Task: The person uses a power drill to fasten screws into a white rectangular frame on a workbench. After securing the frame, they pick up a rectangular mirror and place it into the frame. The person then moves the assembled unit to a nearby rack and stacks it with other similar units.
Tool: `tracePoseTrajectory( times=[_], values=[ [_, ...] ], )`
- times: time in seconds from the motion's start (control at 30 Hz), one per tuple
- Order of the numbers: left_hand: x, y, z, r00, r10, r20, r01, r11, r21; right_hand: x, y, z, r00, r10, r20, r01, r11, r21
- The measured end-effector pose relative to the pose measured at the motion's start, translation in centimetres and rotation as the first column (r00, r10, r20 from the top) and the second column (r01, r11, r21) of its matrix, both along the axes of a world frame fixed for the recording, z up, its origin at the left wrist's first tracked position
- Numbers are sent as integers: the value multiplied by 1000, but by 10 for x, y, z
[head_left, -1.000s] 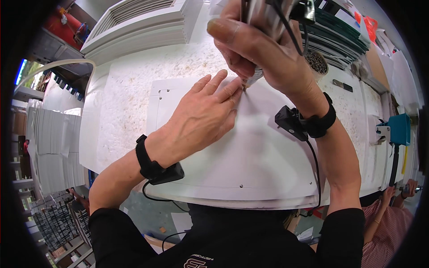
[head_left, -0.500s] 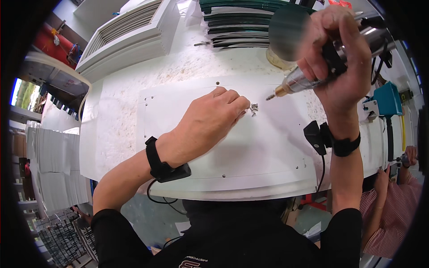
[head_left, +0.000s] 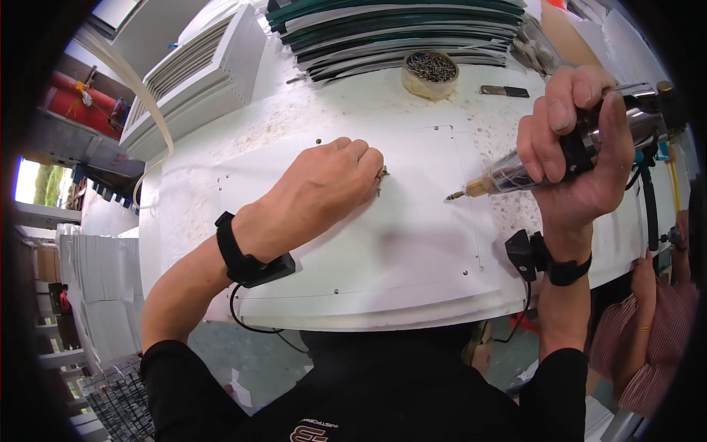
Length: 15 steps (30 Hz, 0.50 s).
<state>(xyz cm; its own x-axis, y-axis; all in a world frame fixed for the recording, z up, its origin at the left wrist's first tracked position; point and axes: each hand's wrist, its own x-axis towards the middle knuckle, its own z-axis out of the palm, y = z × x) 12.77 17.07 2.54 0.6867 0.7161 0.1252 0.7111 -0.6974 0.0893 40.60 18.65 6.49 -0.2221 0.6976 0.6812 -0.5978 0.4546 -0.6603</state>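
fingers of the left hand (head_left: 313, 177) curl narrow over small loose screws (head_left: 379, 193) on the white panel (head_left: 412, 243), just off its middle toward one o'clock; whether they grip any, i cannot tell. fingers of the right hand (head_left: 582, 147) wrap a silver screwdriver (head_left: 512, 173), its bit aimed between eight and nine o'clock over the panel. farther out, a round tub (head_left: 427, 90) sits at one o'clock, a louvred frame (head_left: 210, 81) at eleven.

white panel (head_left: 416, 247) leaves room between left hand (head_left: 317, 177) and screwdriver (head_left: 510, 174), screw tub (head_left: 427, 90) obstructing beyond.
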Motion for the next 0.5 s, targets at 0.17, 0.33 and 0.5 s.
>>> tracePoseTrajectory(
  times=[0.17,0.33,0.5],
  values=[
    [8,-13,4,970,-10,242,31,996,-81,13,-9,7,1000,6,9,-6,1000,-11],
    [27,-57,5,754,315,576,142,779,-611,27,-26,13,985,109,-137,-120,989,-80],
    [32,-74,-16,494,678,544,328,434,-839,26,-29,10,964,165,-209,-191,975,-113]
  ],
)
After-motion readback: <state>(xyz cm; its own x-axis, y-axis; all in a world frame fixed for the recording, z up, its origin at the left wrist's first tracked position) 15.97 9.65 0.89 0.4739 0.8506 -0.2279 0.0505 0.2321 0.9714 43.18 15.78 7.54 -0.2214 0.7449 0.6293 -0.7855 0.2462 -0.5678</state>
